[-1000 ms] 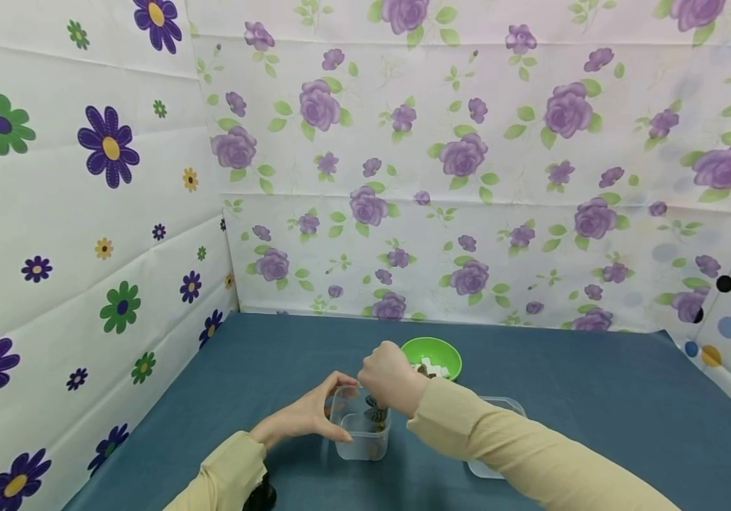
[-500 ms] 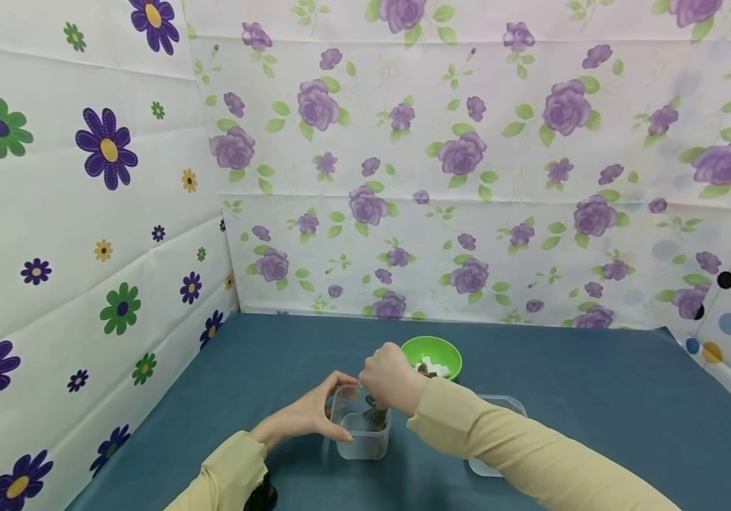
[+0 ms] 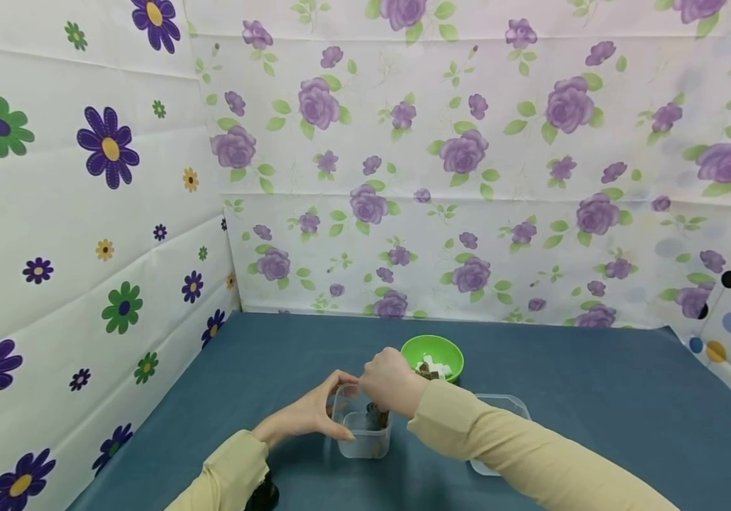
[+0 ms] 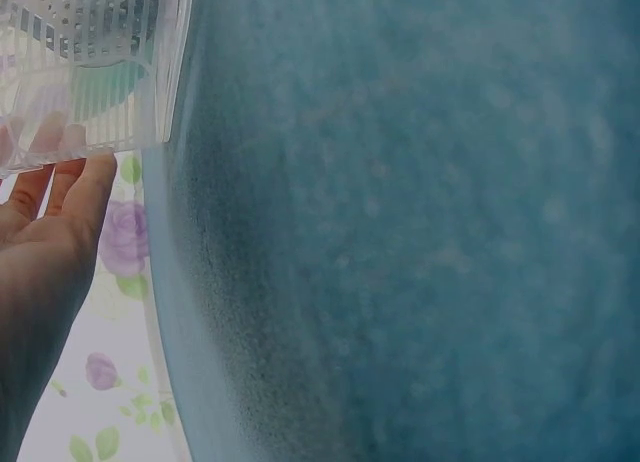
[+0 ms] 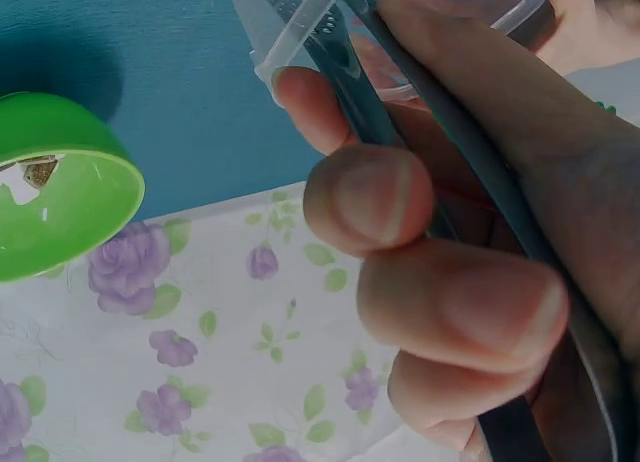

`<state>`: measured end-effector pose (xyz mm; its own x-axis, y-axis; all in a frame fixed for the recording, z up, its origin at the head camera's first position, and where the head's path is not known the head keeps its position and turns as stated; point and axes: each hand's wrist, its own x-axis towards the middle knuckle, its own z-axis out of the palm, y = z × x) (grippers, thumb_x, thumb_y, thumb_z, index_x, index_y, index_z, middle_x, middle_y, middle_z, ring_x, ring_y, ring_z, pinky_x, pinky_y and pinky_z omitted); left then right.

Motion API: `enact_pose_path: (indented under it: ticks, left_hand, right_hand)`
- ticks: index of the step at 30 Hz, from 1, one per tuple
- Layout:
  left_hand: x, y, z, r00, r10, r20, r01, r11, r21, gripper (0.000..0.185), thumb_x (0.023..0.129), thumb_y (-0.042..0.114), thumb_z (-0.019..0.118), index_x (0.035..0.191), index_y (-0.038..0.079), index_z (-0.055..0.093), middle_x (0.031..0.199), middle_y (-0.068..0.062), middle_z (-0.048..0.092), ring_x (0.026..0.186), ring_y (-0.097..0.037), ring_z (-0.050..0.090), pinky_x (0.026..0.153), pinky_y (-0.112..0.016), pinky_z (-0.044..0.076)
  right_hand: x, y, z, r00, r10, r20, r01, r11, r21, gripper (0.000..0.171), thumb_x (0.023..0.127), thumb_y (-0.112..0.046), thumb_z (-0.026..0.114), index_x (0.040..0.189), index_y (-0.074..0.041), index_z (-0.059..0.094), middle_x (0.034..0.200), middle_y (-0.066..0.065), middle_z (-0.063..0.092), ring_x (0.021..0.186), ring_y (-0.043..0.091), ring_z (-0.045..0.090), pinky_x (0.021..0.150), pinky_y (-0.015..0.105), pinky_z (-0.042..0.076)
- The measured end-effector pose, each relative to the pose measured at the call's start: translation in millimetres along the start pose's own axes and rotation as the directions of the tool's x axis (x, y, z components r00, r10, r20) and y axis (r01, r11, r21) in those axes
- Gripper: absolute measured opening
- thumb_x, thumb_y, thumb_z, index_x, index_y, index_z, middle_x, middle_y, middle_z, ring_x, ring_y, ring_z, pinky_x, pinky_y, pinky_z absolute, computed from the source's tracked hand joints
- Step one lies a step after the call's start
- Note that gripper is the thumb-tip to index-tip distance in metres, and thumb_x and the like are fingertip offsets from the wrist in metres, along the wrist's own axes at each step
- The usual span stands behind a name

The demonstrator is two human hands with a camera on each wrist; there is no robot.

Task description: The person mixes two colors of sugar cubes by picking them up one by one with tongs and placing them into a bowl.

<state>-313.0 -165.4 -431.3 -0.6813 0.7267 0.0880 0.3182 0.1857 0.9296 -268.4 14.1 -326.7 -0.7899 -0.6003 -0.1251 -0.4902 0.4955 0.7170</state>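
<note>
A clear plastic container [image 3: 365, 447] stands on the blue-covered table. My left hand [image 3: 308, 413] holds it from the left, thumb at the near side and fingers at the far side. In my right hand [image 3: 394, 382] is a pair of dark tongs [image 5: 360, 92], with fingers and thumb wrapped around both arms. The perforated tong ends [image 3: 375, 417] reach down inside the container by its right wall. Whether something is between them cannot be told. Through the ribbed container wall [image 4: 120, 102], the left wrist view shows the perforated metal.
A green bowl [image 3: 437, 346] behind the right hand holds white cubes [image 3: 436, 365] and brown cubes [image 3: 425, 370]. To the right lies a clear lid [image 3: 509, 403], partly hidden by the right forearm. Flowered sheets [image 3: 365, 142] hang at the back and left of the table.
The tong ends have come closer together and sit slightly lower inside the container. The right hand has dipped a little; the left hand keeps its hold in place.
</note>
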Motion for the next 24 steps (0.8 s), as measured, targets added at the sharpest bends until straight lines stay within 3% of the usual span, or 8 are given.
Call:
enact_pose_path:
  ticks: [6,15,24]
  left_hand:
    - [-0.2,-0.1,0.1,1.000,-0.006,-0.003,0.006,1.000,0.003,0.063,0.081,0.020,0.070,0.130,0.015,0.033,0.131,-0.010,0.031,0.121,-0.030,0.032,0.089,-0.047,0.036]
    - [0.1,0.5,0.0,1.000,0.000,0.008,0.000,1.000,0.006,0.067,0.081,0.019,0.070,0.133,0.008,0.030,0.134,-0.016,0.029,0.121,-0.028,0.033,0.089,-0.045,0.036]
    - [0.4,0.3,0.0,1.000,0.002,0.004,-0.002,1.000,0.012,0.070,0.080,0.020,0.071,0.134,0.004,0.028,0.133,-0.015,0.029,0.120,-0.026,0.033,0.089,-0.047,0.036]
  right_hand:
    - [0,6,1,0.999,-0.020,-0.037,0.023,0.997,0.069,0.020,0.078,-0.048,0.067,0.088,-0.031,0.070,0.061,-0.008,0.055,0.046,0.007,0.044,0.048,0.021,0.043]
    - [-1,14,3,0.990,-0.032,-0.135,0.047,0.992,0.113,0.028,0.073,-0.052,0.068,0.072,-0.024,0.069,0.055,-0.007,0.051,0.045,0.007,0.046,0.045,0.020,0.042]
    - [-1,18,8,0.987,-0.027,-0.160,0.049,0.990,0.135,0.033,0.074,-0.052,0.068,0.062,-0.022,0.062,0.050,-0.007,0.045,0.042,0.007,0.043,0.042,0.021,0.039]
